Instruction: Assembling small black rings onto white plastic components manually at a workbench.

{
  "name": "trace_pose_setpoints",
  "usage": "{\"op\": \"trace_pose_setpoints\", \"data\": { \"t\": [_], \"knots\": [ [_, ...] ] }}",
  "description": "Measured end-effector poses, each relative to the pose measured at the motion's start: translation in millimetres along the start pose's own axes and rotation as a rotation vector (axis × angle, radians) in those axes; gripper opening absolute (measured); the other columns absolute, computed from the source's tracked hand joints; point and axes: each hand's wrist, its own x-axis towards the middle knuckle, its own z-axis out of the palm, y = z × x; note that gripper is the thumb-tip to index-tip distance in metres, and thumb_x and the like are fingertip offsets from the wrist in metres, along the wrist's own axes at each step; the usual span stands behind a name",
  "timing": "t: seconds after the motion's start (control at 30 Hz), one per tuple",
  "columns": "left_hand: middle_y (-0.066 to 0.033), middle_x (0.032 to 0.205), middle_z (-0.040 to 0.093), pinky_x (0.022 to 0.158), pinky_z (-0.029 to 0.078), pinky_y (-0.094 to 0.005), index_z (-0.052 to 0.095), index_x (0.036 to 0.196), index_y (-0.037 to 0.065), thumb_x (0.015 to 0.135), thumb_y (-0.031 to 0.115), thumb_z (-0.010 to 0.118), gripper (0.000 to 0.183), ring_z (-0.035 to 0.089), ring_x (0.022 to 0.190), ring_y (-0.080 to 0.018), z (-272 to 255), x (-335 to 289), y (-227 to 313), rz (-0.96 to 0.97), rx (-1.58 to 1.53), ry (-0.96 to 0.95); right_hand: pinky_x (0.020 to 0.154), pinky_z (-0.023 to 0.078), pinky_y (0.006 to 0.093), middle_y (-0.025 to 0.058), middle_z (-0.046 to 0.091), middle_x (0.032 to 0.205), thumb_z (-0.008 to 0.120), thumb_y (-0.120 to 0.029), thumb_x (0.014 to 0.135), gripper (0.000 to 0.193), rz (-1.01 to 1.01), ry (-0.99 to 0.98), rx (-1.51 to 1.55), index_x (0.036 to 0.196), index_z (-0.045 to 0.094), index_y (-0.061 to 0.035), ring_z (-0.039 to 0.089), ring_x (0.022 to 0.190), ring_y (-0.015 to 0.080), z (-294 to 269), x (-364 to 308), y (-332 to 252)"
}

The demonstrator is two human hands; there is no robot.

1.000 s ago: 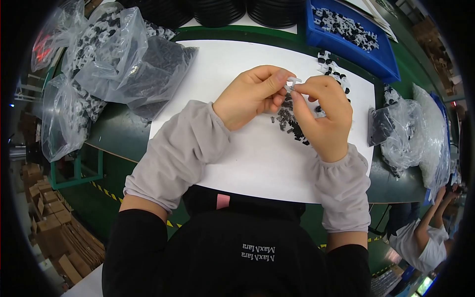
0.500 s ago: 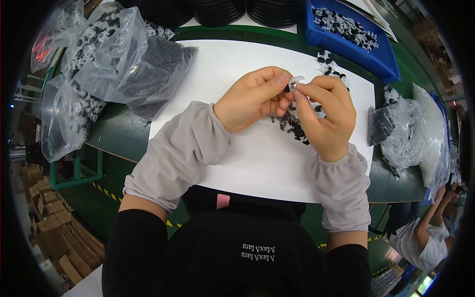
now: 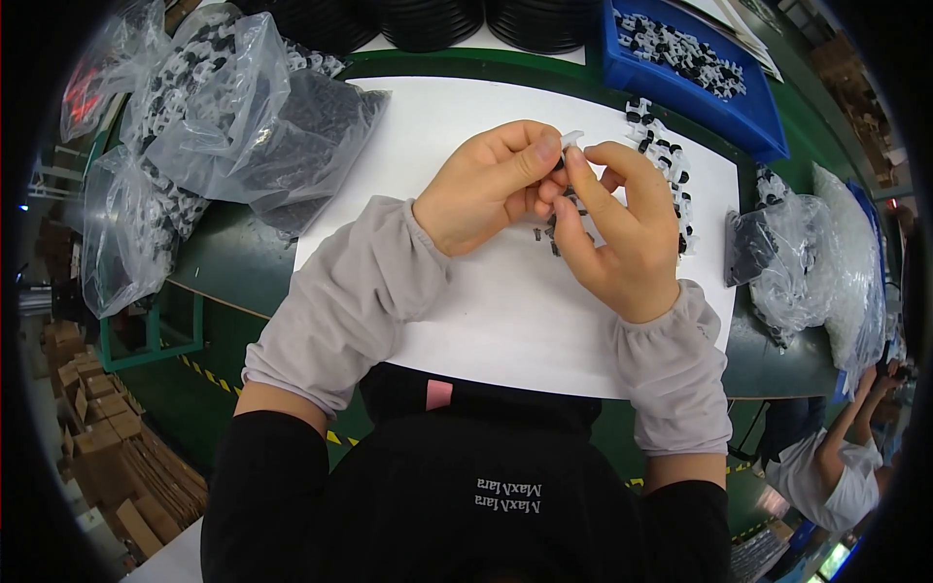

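Note:
Between thumb and fingers, my left hand [image 3: 501,185] pinches a small white and black plastic part [image 3: 571,139] above the white sheet [image 3: 466,311]. My right hand [image 3: 627,228] is up against the same part, its index fingertip touching it and its thumb bent in below; whether a smaller piece sits in those fingers is hidden. Under the hands lie small loose black pieces [image 3: 553,236], partly covered by my right hand. Several white and black parts [image 3: 671,160] form a band along the sheet's right side.
A blue bin [image 3: 695,107] of white and black parts stands at the back right. Clear plastic bags [image 3: 233,117] of parts crowd the left, and more bags [image 3: 797,253] lie right. Black stacked round items [image 3: 432,24] stand behind. A person [image 3: 826,476] is at far right.
Both hands have shifted slightly up and left with the part. My right index finger has straightened against it, and more of the row at right now shows.

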Motion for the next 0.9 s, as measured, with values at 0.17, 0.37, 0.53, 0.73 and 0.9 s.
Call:
{"op": "trace_pose_setpoints", "data": {
  "t": [0.17,0.37,0.53,0.73,0.9],
  "knots": [
    [0.0014,0.081,0.055,0.063,0.046,-0.0186,0.057,0.098,0.005,0.095,0.030,0.051,0.026,0.051,0.069,-0.0043,-4,1,0,0.002,-0.011,-0.033,0.062,0.045,0.0291,0.0121,0.057,0.100,0.068,0.002,0.064,0.045,-0.012,-0.032,-0.019,0.109,0.063,-0.0003,0.052,0.073,0.0206,0,0,-1],
    [-0.0008,0.082,0.051,0.061,0.041,-0.0196,0.052,0.105,0.004,0.094,0.031,0.052,0.029,0.045,0.068,-0.0064,-3,-1,6,-0.003,0.078,-0.031,0.063,0.045,0.0298,0.0121,0.056,0.100,0.065,0.004,0.064,0.047,-0.029,-0.059,-0.024,0.110,0.062,-0.0015,0.052,0.072,0.0215,-1,-1,0],
    [-0.0007,0.082,0.051,0.057,0.038,-0.0197,0.052,0.109,0.003,0.092,0.028,0.056,0.031,0.044,0.067,-0.0074,-9,0,6,0.028,0.086,-0.092,0.066,0.045,0.0290,0.0123,0.056,0.100,0.060,0.009,0.066,0.050,-0.014,-0.141,0.061,0.114,0.061,-0.0032,0.052,0.073,0.0219,-4,0,9],
    [0.0012,0.078,0.043,0.056,0.035,-0.0199,0.051,0.106,0.003,0.091,0.033,0.057,0.034,0.039,0.066,-0.0078,-5,2,4,0.016,0.101,-0.103,0.066,0.044,0.0258,0.0103,0.055,0.099,0.060,0.007,0.070,0.048,0.205,-0.149,0.226,0.116,0.060,-0.0043,0.050,0.072,0.0169,-22,8,15],
    [0.0015,0.077,0.043,0.060,0.039,-0.0217,0.052,0.093,0.004,0.092,0.025,0.056,0.021,0.042,0.068,-0.0081,-8,4,4,0.032,0.009,-0.099,0.059,0.042,0.0259,0.0073,0.058,0.075,0.062,-0.004,0.074,0.009,0.535,-0.590,0.224,0.082,0.063,0.0020,0.052,0.064,0.0156,-49,-3,43]
  ]
}}
